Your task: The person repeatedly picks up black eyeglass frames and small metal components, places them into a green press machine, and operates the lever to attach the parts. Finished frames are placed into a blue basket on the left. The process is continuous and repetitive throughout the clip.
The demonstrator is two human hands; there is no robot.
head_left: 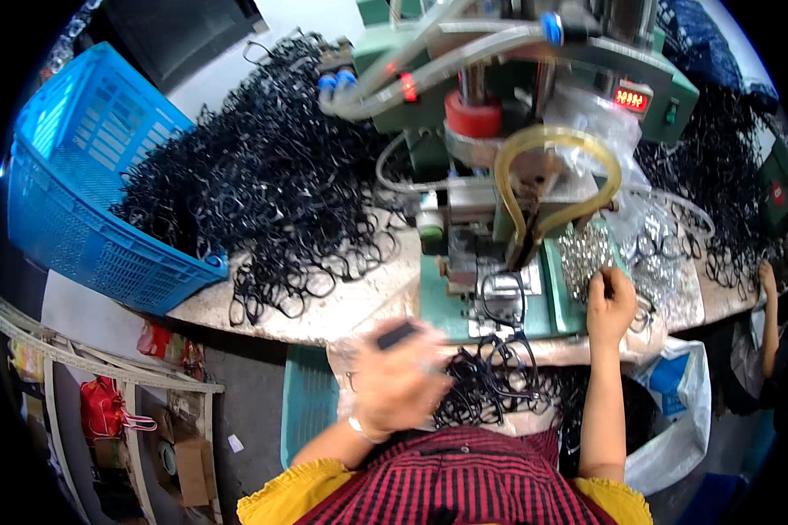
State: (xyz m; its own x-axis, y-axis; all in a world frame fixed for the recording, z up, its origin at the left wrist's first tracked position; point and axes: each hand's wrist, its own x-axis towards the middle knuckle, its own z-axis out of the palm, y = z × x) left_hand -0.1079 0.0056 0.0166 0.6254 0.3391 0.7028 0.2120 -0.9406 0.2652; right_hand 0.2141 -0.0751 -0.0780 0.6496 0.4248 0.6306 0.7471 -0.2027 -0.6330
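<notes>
My left hand [397,382] is blurred and closed around a small black part [396,334], just in front of the bench edge. My right hand [610,304] rests on the green machine's base [552,311], its fingertips pinched at a heap of small silvery metal pieces [587,255]. A black eyeglass frame [502,297] lies on the machine's work plate between my hands. More black frames [481,385] are piled in my lap area below the plate.
A large heap of black eyeglass frames [263,184] covers the bench left of the green press machine [508,114]. A blue plastic crate [87,184] stands at far left. A clear bag of parts [657,236] sits right. Another person's arm [769,315] shows at the right edge.
</notes>
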